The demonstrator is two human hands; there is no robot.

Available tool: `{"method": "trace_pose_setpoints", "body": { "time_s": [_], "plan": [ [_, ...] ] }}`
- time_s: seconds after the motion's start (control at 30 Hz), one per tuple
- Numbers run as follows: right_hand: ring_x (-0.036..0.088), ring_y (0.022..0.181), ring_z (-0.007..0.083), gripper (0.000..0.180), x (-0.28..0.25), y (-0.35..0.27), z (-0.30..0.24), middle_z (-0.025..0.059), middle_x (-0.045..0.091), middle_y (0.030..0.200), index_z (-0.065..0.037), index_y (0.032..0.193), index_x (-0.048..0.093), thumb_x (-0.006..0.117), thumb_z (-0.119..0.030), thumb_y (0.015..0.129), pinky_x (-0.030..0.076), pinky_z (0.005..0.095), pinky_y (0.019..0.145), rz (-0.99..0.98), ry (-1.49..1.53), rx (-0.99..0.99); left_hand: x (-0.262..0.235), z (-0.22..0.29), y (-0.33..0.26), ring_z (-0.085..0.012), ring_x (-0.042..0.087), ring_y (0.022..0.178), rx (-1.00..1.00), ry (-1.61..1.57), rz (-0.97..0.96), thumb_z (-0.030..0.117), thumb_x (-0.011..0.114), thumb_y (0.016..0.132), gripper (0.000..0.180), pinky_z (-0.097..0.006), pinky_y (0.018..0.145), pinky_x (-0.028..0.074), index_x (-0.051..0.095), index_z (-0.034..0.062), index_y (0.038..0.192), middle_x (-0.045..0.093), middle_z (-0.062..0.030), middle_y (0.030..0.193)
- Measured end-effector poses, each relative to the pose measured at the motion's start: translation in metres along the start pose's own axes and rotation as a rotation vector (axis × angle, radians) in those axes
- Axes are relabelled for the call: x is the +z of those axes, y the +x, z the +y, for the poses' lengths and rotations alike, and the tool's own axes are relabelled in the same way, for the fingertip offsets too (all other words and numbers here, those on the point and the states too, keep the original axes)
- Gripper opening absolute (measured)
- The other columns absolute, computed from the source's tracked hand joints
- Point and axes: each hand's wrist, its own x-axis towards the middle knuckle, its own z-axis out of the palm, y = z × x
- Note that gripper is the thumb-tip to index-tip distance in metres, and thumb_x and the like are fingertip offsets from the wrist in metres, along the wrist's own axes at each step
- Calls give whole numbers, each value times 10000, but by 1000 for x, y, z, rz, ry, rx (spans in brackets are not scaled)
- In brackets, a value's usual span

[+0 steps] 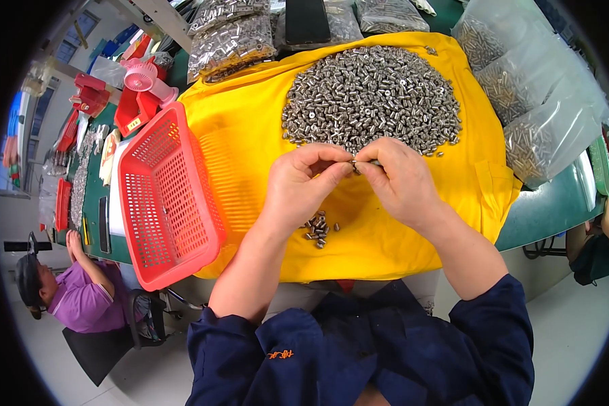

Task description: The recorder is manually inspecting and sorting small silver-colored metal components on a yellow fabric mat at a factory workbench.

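My left fingers and right fingers pinch a small metal part, pile just beyond them; a light, steady grip should serve.

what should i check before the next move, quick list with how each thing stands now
1. Left hand and right hand fingertips together: ok.
2. Firm grip on the small metal part: cannot tell, fingers mostly hide it.
3. Small pile separate from the large pile: ok, it lies nearer the body on the yellow cloth.
4. Large pile free of strays: not ok, a few pieces lie just off its edge.
5. Red basket at the left: ok.
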Motion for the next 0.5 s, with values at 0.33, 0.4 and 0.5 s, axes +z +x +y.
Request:
{"method": "trace_pose_setpoints", "body": {
  "time_s": [0.33,0.4,0.5],
  "plan": [
    [555,622,206,37,-18,6,-8,89,561,709,-36,830,518,539,-55,805,426,285,566,21,245,375,-17,9,0,-83,570,783,46,44,145,-25,602,776,126,-201,714,461,597,1,899,611,-36,871],
    [559,634,216,41,-9,2,-7,97,564,716,-36,833,517,539,-52,802,431,288,573,11,175,202,-7,7,0,-96,579,783,-24,-24,12,-33,592,784,135,-211,716,468,595,-3,915,610,-36,869],
    [564,647,224,51,-8,2,-7,104,567,726,-32,836,514,540,-56,801,437,296,581,-23,179,182,-3,5,-1,-113,592,794,-20,-109,-31,-28,587,794,125,-221,725,478,596,-14,918,616,-51,872]
  ]
}}
